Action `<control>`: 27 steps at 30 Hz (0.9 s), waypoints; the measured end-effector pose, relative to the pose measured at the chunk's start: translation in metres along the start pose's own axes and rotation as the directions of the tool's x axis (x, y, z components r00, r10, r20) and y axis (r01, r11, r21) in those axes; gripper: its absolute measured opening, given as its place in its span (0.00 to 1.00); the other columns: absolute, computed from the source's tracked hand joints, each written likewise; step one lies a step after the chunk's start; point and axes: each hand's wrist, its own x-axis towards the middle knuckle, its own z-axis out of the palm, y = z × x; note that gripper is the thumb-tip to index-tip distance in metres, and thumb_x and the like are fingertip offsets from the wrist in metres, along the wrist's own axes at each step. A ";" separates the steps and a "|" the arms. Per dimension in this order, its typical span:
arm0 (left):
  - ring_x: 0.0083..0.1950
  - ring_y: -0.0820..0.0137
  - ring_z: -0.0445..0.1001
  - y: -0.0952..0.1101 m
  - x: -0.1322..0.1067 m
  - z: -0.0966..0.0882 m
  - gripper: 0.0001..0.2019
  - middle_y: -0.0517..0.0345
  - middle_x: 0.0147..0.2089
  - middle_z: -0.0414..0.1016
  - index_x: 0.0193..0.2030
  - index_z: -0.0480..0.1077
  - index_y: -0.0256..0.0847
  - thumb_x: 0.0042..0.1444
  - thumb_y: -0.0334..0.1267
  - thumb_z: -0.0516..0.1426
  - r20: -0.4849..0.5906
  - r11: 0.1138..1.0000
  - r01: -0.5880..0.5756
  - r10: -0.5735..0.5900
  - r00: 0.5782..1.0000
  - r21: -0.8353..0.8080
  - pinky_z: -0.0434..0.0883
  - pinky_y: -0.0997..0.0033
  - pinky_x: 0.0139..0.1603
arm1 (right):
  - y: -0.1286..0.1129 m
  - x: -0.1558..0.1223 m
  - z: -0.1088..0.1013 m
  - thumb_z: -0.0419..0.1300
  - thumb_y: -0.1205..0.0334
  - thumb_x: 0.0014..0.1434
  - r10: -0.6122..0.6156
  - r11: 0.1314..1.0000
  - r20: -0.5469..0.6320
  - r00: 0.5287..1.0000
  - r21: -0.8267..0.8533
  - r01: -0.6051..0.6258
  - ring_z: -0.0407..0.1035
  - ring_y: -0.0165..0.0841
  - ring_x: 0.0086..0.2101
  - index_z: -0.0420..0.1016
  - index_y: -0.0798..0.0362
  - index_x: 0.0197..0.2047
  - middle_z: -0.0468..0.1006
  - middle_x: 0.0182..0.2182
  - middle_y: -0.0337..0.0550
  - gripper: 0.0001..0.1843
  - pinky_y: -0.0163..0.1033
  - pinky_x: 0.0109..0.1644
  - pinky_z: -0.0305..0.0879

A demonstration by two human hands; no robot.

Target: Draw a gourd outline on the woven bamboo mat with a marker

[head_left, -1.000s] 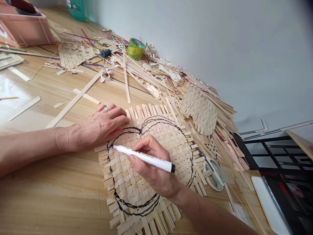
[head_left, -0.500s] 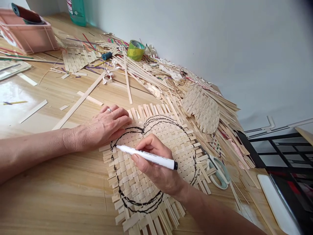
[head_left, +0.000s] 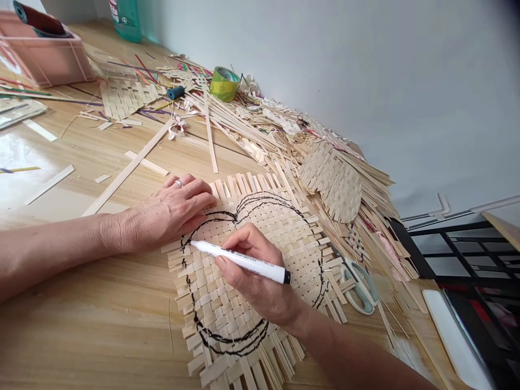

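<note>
A woven mat of pale flat strips (head_left: 227, 276) lies on the wooden table, its strip ends loose around the edges. Black lines on it trace a rounded outline with a notch at the top. My right hand (head_left: 260, 276) grips a white marker (head_left: 244, 261) with a black end, its tip touching the line at the mat's upper left. Pressed on the upper left corner of the mat is my left hand (head_left: 170, 214), fingers stretched out and a ring on one of them. Scissors (head_left: 361, 287) with pale green handles rest at the mat's right edge, blades partly under strips.
Loose strips (head_left: 239, 124) heap along the wall, with a smaller woven piece (head_left: 333, 181) on top. Green-yellow tape (head_left: 225, 85), a thread spool (head_left: 176, 92), a pink basket (head_left: 57, 62) and a green bottle (head_left: 127, 21) stand farther back. A black rack (head_left: 467, 249) is at right.
The whole view has shifted slightly left. The marker tip stays at nearly the same spot on the upper left line, and my left hand keeps its place on the mat.
</note>
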 end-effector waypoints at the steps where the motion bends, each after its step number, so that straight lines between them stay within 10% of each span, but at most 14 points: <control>1: 0.52 0.61 0.65 -0.001 0.000 0.001 0.10 0.51 0.54 0.72 0.57 0.69 0.41 0.73 0.33 0.51 -0.008 1.000 -0.004 0.004 1.000 -0.001 0.59 0.60 0.54 | 0.000 0.000 0.000 0.66 0.64 0.64 -0.007 1.000 -0.001 1.000 -0.008 0.007 0.63 0.24 0.23 0.69 0.49 0.40 0.70 0.27 0.31 0.08 0.32 0.25 0.60; 27: 0.52 0.59 0.65 0.003 0.002 -0.010 0.12 0.49 0.56 0.72 0.58 0.71 0.40 0.73 0.35 0.50 0.093 1.000 0.025 -0.024 0.995 -0.012 0.59 0.59 0.53 | -0.002 0.000 0.001 0.66 0.63 0.63 -0.002 0.999 0.006 1.000 -0.038 0.002 0.65 0.25 0.23 0.68 0.48 0.38 0.72 0.27 0.31 0.08 0.34 0.25 0.62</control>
